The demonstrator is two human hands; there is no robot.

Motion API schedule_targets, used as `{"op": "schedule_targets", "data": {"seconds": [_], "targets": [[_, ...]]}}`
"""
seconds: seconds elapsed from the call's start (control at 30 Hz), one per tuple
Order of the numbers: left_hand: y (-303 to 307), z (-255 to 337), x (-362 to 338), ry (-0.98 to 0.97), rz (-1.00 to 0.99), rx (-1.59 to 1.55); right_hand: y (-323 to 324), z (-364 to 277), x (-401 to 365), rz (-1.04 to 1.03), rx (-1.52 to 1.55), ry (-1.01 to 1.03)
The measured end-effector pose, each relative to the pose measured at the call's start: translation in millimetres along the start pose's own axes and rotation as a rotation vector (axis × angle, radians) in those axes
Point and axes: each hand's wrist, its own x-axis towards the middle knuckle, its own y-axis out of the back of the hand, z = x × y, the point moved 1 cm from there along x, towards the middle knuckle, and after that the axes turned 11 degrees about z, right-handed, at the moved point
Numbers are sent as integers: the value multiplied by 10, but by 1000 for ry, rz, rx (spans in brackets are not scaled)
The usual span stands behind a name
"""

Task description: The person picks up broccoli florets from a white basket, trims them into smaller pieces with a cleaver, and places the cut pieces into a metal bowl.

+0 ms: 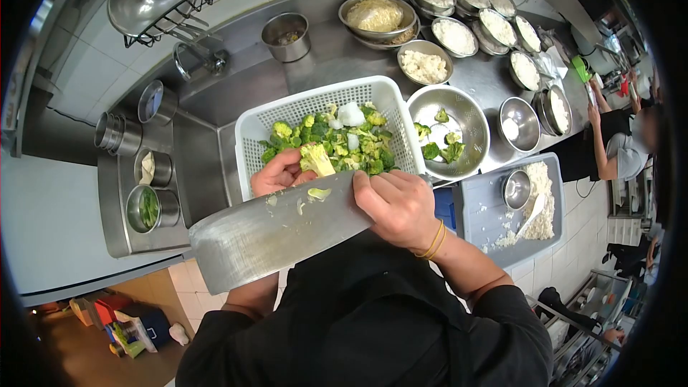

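Note:
My right hand (401, 208) grips a wide cleaver (279, 233) near its handle end; the handle itself is hidden in the fist. Bits of green peel cling to the blade, which points left. Behind the blade, my left hand (276, 173) pinches a piece of broccoli (315, 160) with a pale cut stem. Both hands are at the near side of a white perforated basket (247, 132) holding broccoli florets and several lumps that look like ice. Right of it, a steel colander (469, 111) contains a few florets.
Bowls of rice (455, 36) crowd the back right of the steel counter. A grey tub (487, 222) with rice, a small bowl and a paddle stands at right. Left are a sink (193, 147) and steel pots (143, 208). Another person (609, 143) stands far right.

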Motion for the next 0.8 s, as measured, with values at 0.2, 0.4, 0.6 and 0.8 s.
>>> {"op": "schedule_targets", "data": {"seconds": [0.2,0.4,0.6,0.8], "targets": [[20,14,36,50,-17,-65,-55,61,-46,0,5,-17],[394,-371,-82,-43,-139,-94,-138,314,-225,-35,-45,-205],[146,-118,9,130,-96,-96,-11,132,-101,-20,30,-125],[-53,35,1,7,25,85,-42,59,-18,-4,61,-46]]}}
